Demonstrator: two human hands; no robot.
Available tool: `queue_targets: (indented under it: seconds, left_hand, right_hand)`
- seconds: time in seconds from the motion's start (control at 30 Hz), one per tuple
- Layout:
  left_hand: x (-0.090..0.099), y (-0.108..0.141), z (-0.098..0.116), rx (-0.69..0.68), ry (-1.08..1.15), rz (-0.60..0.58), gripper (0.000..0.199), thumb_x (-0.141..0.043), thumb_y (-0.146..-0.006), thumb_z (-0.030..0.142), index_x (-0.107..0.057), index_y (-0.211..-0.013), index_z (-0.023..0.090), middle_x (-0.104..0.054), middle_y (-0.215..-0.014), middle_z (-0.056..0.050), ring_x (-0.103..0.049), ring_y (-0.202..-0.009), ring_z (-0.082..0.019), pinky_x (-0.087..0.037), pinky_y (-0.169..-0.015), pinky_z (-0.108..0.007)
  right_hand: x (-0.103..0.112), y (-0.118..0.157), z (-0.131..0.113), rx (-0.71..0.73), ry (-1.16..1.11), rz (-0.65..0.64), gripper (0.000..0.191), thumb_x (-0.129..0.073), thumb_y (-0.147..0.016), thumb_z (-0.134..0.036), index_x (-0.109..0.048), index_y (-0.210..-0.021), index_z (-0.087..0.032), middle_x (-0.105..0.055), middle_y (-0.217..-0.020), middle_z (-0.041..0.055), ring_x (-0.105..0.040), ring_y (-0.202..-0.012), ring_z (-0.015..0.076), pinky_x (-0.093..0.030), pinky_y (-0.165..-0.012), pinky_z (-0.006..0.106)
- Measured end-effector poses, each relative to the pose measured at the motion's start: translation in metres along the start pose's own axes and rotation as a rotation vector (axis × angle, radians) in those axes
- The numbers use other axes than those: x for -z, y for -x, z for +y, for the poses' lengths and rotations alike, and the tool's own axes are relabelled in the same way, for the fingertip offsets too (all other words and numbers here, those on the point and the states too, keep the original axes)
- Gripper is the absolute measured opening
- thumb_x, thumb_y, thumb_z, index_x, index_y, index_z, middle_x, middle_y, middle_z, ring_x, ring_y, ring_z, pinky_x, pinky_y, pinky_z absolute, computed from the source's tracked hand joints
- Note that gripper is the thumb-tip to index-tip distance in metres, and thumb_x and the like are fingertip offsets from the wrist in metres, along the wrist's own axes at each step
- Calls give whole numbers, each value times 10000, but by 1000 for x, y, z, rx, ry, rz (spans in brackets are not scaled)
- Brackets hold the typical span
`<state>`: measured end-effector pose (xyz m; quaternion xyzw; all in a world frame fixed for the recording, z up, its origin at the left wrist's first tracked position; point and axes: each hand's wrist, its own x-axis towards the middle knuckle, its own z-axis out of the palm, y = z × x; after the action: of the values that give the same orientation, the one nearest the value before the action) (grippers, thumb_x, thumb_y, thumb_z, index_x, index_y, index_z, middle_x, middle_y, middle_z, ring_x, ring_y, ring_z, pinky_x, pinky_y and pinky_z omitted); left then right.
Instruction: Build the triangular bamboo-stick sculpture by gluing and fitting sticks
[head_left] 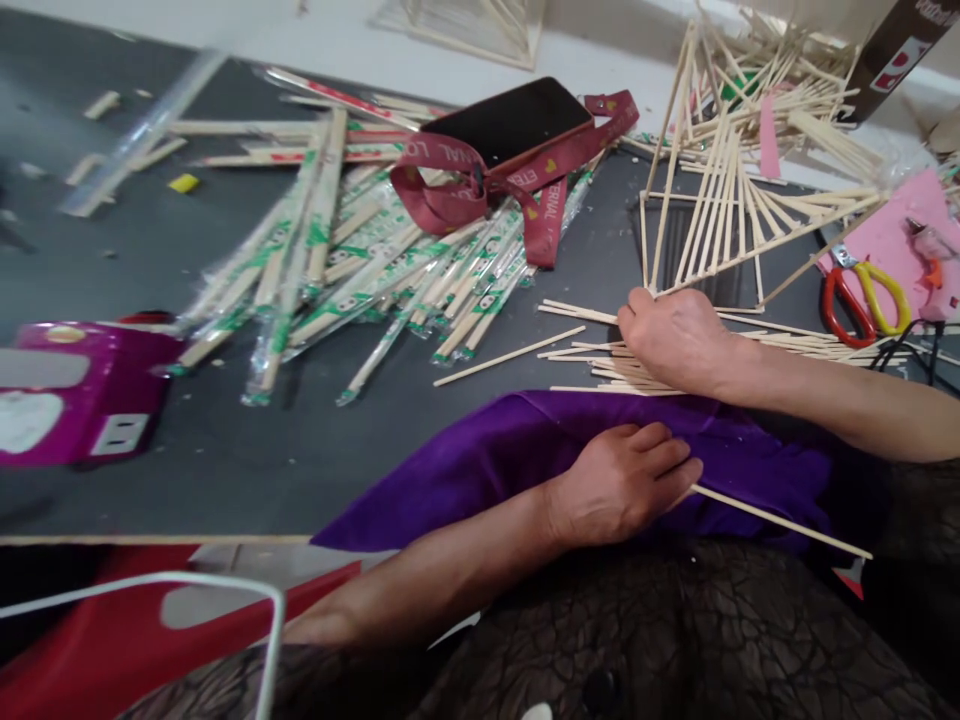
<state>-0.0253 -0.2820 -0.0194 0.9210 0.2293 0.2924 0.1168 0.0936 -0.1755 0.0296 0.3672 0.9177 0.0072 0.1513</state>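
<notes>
Black-screened phone [510, 122], maroon lettered strap [546, 222] against it. Magenta box [139, 385] at far left. Yellow scrap [184, 183] near clear strip [154, 135]. Scissors [856, 268], red and yellow handles, overlapping pink sheet [885, 225]. Brown carton [896, 62], upper right corner, partly out of view.

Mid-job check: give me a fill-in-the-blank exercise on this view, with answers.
The bare left hand holds a thin, pale wooden stick over smooth cloth coloured ____.
The bare right hand appears ____ (higher or lower) in the picture than the left hand.
The metal scissors have one red handle and one ____ handle.
A dark pink lettered fabric strap lies against a flat, black-screened ____.
Missing words: purple; higher; yellow; phone.
</notes>
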Motion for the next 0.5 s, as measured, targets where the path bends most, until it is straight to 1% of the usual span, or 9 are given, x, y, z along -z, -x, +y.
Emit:
queue_targets:
  seconds: [0.1,0.2,0.3,0.37,0.43,0.5]
  left_hand:
    - [-1,2,-1,-6,-12,4,129,-567,-894,236,-653,-966,171,-719,-873,-18,-616,-765,-170,-463,-620,-280]
    - [-1,2,-1,-3,-8,-3,140,-558,-901,236,-655,-979,173,-720,-888,-21,-619,-786,-173,-473,-637,-280]
    - [-1,2,-1,17,4,1,149,-535,-919,240,-655,-980,177,-721,-893,-27,-622,-793,-164,-490,-667,-276]
    - [-2,1,-2,30,20,16,150,-535,-921,237,-654,-986,172,-720,-885,-28,-623,-783,-156,-502,-690,-273]
    - [-3,0,-3,22,42,30,144,-541,-918,218,-654,-987,161,-718,-871,-32,-624,-772,-150,-511,-704,-270]
    - [-4,-1,-4,1,59,38,132,-550,-911,199,-653,-975,149,-715,-864,-40,-622,-762,-149,-517,-707,-270]
  right_hand:
    - [5,1,4,42,-36,13,277,-398,-882,-111,-643,-1009,-92,-659,-911,160,-607,-718,204,-313,-557,289]
    - [21,8,13,67,-180,82,254,-422,-903,-194,-648,-987,-115,-666,-923,112,-603,-739,190,-297,-565,276]
    - [43,18,25,62,-427,190,194,-492,-876,-229,-662,-900,-138,-659,-836,38,-583,-749,144,-323,-619,253]
    - [55,25,33,58,-607,233,135,-553,-832,-224,-656,-814,-139,-629,-734,1,-561,-698,111,-340,-625,237]
    - [60,30,40,49,-791,238,90,-602,-790,-208,-635,-747,-137,-593,-655,-21,-532,-627,85,-351,-588,220]
    - [57,34,45,49,-969,233,76,-627,-764,-188,-610,-708,-140,-563,-599,-37,-499,-556,63,-354,-535,201]
